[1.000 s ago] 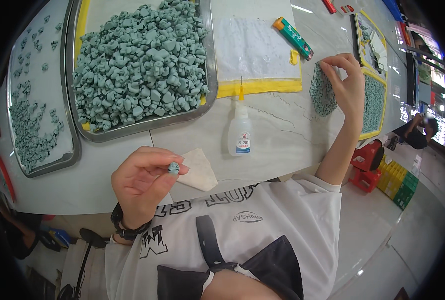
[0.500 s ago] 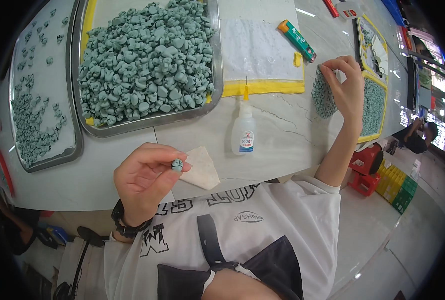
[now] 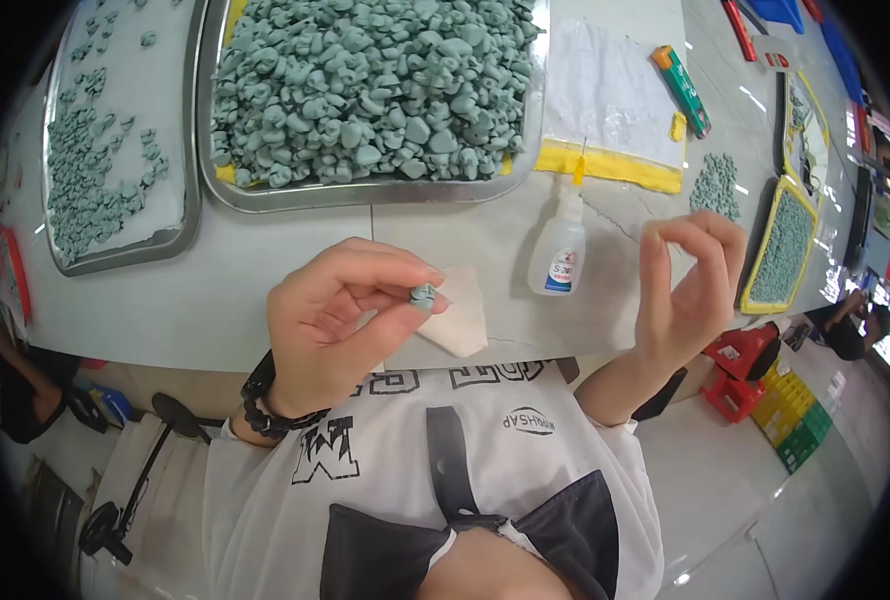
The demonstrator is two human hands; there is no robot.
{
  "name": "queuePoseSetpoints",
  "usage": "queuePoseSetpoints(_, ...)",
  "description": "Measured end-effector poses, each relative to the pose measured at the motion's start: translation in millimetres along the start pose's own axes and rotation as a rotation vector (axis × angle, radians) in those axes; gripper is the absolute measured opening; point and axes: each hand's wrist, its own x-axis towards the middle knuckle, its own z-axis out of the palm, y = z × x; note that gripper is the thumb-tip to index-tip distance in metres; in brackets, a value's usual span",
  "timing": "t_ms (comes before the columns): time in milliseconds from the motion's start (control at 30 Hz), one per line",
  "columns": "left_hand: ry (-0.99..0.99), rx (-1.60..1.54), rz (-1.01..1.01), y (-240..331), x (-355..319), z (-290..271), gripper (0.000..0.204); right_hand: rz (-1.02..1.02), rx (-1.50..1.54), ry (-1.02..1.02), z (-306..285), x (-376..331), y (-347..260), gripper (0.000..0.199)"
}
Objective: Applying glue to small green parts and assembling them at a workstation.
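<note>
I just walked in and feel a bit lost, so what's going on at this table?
A person's left hand pinches a small green piece. The right hand is raised, thumb and forefinger close together; I can't tell if it holds anything. A bottle is between the hands, a pile of tiny bits beyond the right one. A tray ahead is heaped with green pieces.

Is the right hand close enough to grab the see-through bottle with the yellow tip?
Probably yes: the right hand is just to the right of the bottle, and nothing seems to stand between them. I can't tell whether that hand already pinches something tiny.
</note>
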Motion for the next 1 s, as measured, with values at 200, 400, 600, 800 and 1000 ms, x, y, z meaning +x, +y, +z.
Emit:
queuePoseSetpoints(200, -0.005, 0.003, 0.029, -2.8, -2.3, -0.8, 0.025, -0.078, -0.214, -0.122, -7.1, -5.4, 18.4, 0.024)
queuePoseSetpoints(400, 0.0, 0.034, 0.046, -3.2, -0.9, -0.1, 0.025, -0.13, -0.259, -0.21, 6.2, 4.1, 20.7, 0.025)
queuePoseSetpoints(600, 0.006, 0.045, -0.001, -1.8, -2.0, 0.5, 0.024, -0.224, -0.281, -0.217, 14.2, 7.2, 19.6, 0.026)
queuePoseSetpoints(800, 0.009, 0.044, -0.018, -1.5, -2.3, 1.2, 0.024, -0.169, -0.255, -0.217, 10.7, 5.6, 18.8, 0.024)
queuePoseSetpoints(1000, -0.006, 0.058, -0.026, -1.4, -1.8, 1.7, 0.024, -0.182, -0.206, -0.247, 15.9, 6.4, 21.8, 0.022)
